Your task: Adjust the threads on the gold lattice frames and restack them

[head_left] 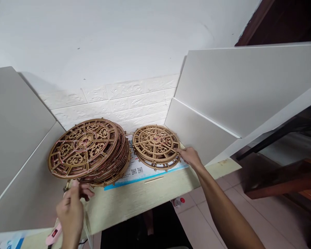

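Observation:
Round openwork gold discs with red wires make a tall, leaning stack (pixel 84 147) on the left of the table. A lower stack of similar discs (pixel 157 143) lies on the right. My right hand (pixel 189 156) has its fingers at the right edge of the lower stack's upper disc. Below the front edge of the tall stack is my left hand (pixel 74 204), its thumb and fingers bent close together; whether anything small is between them cannot be made out. A pink switch handle (pixel 54 234) lies beside my left wrist.
Grey panels stand at the left (pixel 18 138) and right (pixel 212 90), with a white brick-pattern wall (pixel 114 100) behind. Printed sheets (pixel 124 178) lie under the discs on the pale table (pixel 114 204). A red-capped bottle (pixel 178 201) stands on the tiled floor.

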`<state>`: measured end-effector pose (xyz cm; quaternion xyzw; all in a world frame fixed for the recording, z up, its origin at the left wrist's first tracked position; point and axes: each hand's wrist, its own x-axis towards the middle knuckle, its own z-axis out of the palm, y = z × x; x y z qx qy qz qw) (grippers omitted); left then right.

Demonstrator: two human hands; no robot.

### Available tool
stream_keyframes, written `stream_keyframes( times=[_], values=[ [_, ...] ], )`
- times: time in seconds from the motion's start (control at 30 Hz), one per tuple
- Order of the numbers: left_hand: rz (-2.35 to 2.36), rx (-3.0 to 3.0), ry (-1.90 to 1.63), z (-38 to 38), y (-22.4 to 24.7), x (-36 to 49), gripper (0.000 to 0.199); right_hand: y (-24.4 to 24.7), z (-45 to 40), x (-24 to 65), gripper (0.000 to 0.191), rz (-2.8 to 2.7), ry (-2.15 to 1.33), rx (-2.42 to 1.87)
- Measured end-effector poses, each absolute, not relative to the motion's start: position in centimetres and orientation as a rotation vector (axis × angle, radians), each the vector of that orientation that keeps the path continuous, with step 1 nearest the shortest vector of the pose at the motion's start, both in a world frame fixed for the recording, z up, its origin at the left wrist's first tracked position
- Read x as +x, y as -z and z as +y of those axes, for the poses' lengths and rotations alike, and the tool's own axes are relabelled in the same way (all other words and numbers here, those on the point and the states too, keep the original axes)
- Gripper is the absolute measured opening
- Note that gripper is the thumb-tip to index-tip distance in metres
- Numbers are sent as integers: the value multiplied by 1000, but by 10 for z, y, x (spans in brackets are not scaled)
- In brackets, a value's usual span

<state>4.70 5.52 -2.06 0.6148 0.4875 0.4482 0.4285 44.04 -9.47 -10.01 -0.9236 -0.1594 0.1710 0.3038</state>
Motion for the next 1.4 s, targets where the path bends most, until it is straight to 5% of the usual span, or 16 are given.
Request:
stream_keyframes(
  times=[0.3,0.8,1.13,1.4],
  values=[
    [729,1934,-625,22,65,112,44,88,-83,450,34,-347,-435,-2339],
    [694,1753,-491,13,83,110,45,107,-68,425,19,-89,-431,-1253],
    [673,1558,-510,7,67,105,48,70,-86,406,58,-251,-102,-1203],
    [584,1408,-542,-3,51,111,46,31,-111,375,53,-307,332,-1305]
  ],
)
